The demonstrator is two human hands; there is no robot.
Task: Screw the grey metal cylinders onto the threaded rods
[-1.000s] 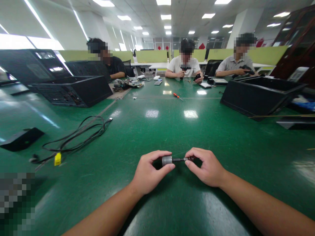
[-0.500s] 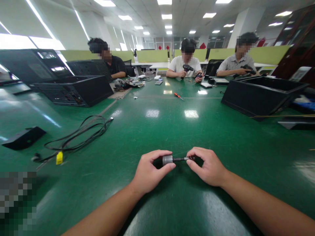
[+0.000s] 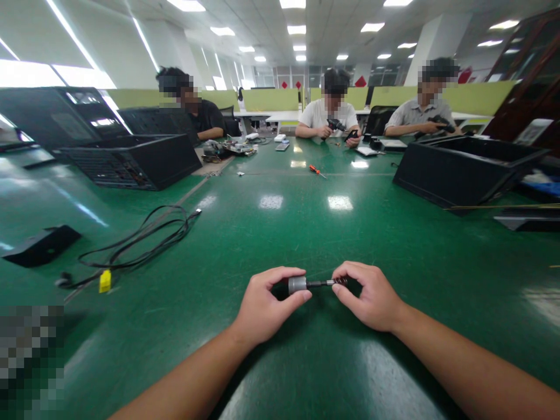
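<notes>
Gripping in the head view, the left hand (image 3: 265, 302) sets its forefinger and thumb across a grey metal cylinder (image 3: 298, 284), a narrow grip with the thumb along the near side. A slim dark shaft (image 3: 317, 284) runs from the cylinder toward the right hand (image 3: 368, 297), whose thumb and forefinger pinch its far end beside a dark coil spring (image 3: 343, 281). How much of that end sits inside the right grip I cannot tell. The piece lies nearly level between the hands, over the near middle of the green tabletop (image 3: 271, 239); whether it touches the surface is unclear.

Judging by looks, the cylinder is stiff and rather weighty for its size, its smooth side liable to roll or slip, so its best hold is squarely across the barrel. The shaft seems rigid but thin, offering little to pinch; the coil probably gives when squeezed, so a light touch near its inner end suits it.

A black cable (image 3: 117, 256) with a yellow tag (image 3: 105, 281) lies coiled off to the left. Farther forward are an orange-handled screwdriver (image 3: 315, 170) and, on the right, a black computer case (image 3: 459, 175). Across the tabletop, a person in a white T-shirt (image 3: 315, 119) holds a power drill (image 3: 336, 124).
</notes>
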